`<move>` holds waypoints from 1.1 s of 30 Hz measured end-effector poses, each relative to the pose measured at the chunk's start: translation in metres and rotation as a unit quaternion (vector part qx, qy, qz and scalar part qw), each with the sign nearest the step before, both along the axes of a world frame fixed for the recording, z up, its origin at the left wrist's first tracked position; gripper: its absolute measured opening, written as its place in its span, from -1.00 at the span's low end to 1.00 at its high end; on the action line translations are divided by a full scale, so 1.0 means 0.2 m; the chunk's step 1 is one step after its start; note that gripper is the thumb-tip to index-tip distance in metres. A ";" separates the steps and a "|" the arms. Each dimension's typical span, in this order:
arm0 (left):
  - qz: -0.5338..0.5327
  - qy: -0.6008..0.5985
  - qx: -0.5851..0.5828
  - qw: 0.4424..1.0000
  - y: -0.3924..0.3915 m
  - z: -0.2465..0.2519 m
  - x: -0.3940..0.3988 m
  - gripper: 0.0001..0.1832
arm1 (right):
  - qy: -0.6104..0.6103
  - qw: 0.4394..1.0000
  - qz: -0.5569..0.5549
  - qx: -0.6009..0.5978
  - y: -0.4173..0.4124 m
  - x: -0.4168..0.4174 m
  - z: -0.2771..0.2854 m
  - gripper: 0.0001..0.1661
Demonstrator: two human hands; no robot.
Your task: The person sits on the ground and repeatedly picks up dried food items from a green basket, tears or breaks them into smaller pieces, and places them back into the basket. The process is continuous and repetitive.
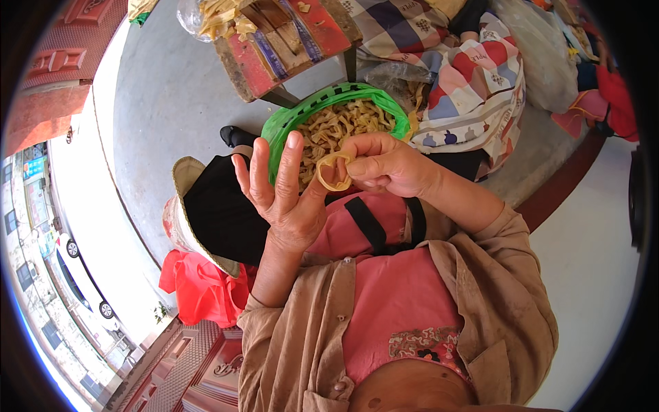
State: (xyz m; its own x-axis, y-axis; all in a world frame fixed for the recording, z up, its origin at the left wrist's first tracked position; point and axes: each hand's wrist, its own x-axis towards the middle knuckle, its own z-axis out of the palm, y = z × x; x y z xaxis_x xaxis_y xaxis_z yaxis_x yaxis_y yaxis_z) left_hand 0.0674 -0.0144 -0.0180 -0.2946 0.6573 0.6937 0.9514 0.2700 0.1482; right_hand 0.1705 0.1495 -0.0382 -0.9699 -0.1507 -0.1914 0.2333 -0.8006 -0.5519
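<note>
My right hand (388, 162) pinches a thin yellowish strip (337, 184), seemingly tofu skin, between thumb and forefinger. The strip is bent into a small ring. Around the tip of my left thumb the ring seems to sit, while the other fingers of my left hand (288, 201) are raised and spread apart. Just beyond both hands, a green plastic bag (275, 129) stands open, holding many small knotted pieces (355, 116) of the same tan material. My hands partly hide the near side of the bag.
A worn red wooden stool (237, 67) carries loose strips (221, 18) and a wooden block with blue tape (280, 38). To the left are a hat (190, 221) with black cloth and a red bag (206, 288). Checked cloth (473, 98) lies right, near another person's red clothing (615, 98).
</note>
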 end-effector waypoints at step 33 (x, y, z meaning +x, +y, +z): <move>0.021 -0.452 -0.030 0.891 -0.09 -0.04 -0.17 -0.76 | 0.248 0.443 -0.148 0.849 0.11 0.01 -0.11 -0.85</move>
State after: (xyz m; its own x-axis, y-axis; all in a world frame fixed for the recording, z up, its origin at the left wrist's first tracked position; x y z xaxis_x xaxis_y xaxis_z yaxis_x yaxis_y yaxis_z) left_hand 0.0338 -0.0328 -0.0268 -0.7401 0.6609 0.1241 0.4395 0.3358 0.8331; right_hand 0.1718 0.1712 -0.0595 -0.8854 -0.0490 0.4623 -0.2292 0.9112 -0.3424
